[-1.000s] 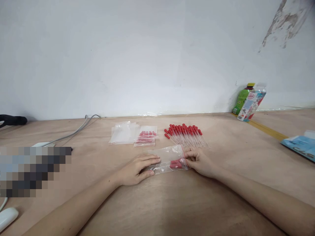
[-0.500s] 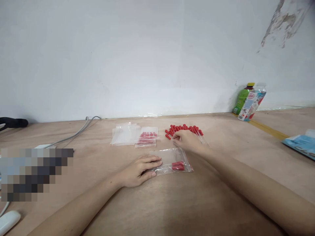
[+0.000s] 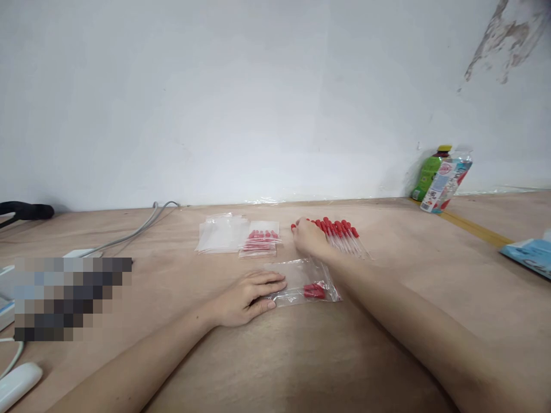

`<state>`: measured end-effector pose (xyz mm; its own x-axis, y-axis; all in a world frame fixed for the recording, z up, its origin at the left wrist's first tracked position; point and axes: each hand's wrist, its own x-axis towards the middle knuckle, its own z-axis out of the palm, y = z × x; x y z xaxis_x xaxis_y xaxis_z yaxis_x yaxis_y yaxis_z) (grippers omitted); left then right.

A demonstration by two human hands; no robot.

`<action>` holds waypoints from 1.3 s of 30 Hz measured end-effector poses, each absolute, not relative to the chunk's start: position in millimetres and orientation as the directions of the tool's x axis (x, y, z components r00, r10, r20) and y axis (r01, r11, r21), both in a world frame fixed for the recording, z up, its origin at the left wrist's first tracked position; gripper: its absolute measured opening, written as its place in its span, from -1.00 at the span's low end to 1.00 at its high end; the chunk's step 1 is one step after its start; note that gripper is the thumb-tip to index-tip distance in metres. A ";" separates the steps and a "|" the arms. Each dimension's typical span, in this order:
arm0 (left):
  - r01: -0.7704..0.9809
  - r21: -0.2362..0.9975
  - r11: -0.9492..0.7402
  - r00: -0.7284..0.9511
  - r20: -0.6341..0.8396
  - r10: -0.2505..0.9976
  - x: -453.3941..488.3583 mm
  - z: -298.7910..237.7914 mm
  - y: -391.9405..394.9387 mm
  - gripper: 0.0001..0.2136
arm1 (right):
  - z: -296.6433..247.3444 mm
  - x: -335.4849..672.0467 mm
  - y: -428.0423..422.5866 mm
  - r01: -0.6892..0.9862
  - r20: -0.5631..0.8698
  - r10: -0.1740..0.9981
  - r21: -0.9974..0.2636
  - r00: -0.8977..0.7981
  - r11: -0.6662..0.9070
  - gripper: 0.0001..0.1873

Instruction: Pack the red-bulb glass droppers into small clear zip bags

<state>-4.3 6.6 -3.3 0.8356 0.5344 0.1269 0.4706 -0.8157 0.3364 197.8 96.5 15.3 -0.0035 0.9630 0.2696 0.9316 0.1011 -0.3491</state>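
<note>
A clear zip bag (image 3: 306,281) with a few red-capped droppers inside lies flat on the wooden table (image 3: 275,355). My left hand (image 3: 247,295) lies on the bag's left end, fingers stretched out and pressing it down. My right hand (image 3: 309,238) reaches past the bag to the left end of a row of red-capped droppers (image 3: 340,234); its fingers curl down onto them and their tips are hidden. A filled bag of droppers (image 3: 259,241) and a stack of empty clear bags (image 3: 221,234) lie to the left of the row.
Two drink bottles (image 3: 443,179) lean against the white wall at the back right. A blue packet (image 3: 527,255) lies at the right edge. A grey cable (image 3: 129,234) runs across the left side, and a white device (image 3: 19,383) sits at the bottom left.
My right hand let go of the bag's open end and moved forward and left onto the dropper row. The bag stays flat under my left hand, which has not moved.
</note>
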 end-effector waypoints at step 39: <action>0.501 0.332 -0.799 0.819 0.116 0.562 -4.2 -1.9 5.3 -0.57 | -29.6 299.4 15.5 0.393 0.094 0.968 -0.901 -0.234 0.183 -0.74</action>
